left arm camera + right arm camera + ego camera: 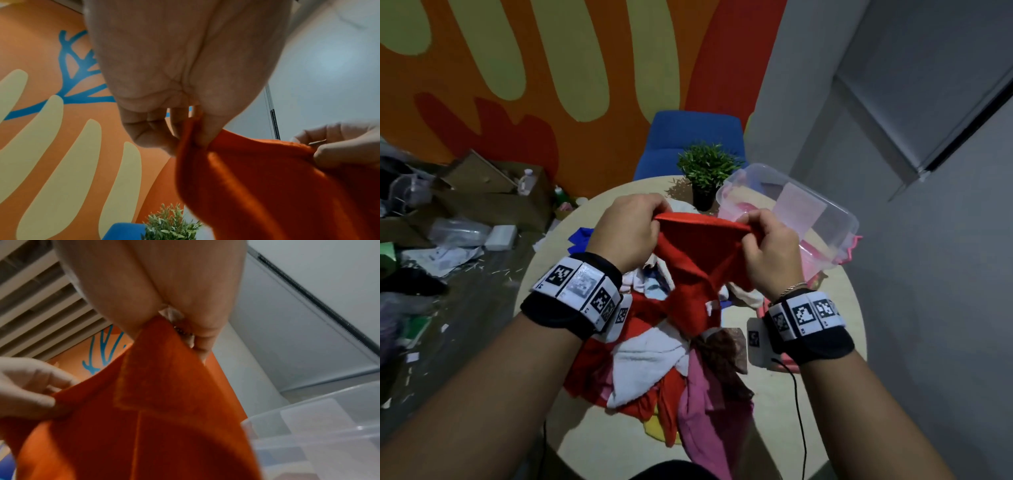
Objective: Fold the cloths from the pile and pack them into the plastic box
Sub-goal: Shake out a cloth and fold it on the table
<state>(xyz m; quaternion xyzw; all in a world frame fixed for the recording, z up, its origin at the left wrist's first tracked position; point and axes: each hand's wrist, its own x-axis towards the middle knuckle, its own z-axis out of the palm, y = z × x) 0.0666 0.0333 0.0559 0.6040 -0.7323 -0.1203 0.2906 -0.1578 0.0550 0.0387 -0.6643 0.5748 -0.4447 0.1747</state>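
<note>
Both grips are clamped on one red cloth (695,253): the left hand (626,229) pinches its top edge at one end and the right hand (770,253) pinches the same edge at the other, so the edge runs taut between them while the rest hangs in a bunched twist. The cloth is held up above the pile (664,370), its tail reaching down to the heap of red, white and pink pieces. The plastic box (825,219) sits beyond the pile toward the right hand's side, open, with something pink already inside.

My guess at the risks: the hanging part is twisted, so a fold started now would likely come out lopsided; the tail looks close enough to the pile to snag a neighbour and drag it along; and a thumb-and-finger pinch on a thin hem could slip if the cloth is shaken hard.

Under the pile is a round pale bench (784,411). A small potted plant (705,171) stands beyond the pile, next to the box, with a blue chair (681,137) behind it. Farther back is a wall painted orange, red and pale yellow; cardboard boxes (493,192) and loose litter cover the floor out past the left hand's side of the pile
</note>
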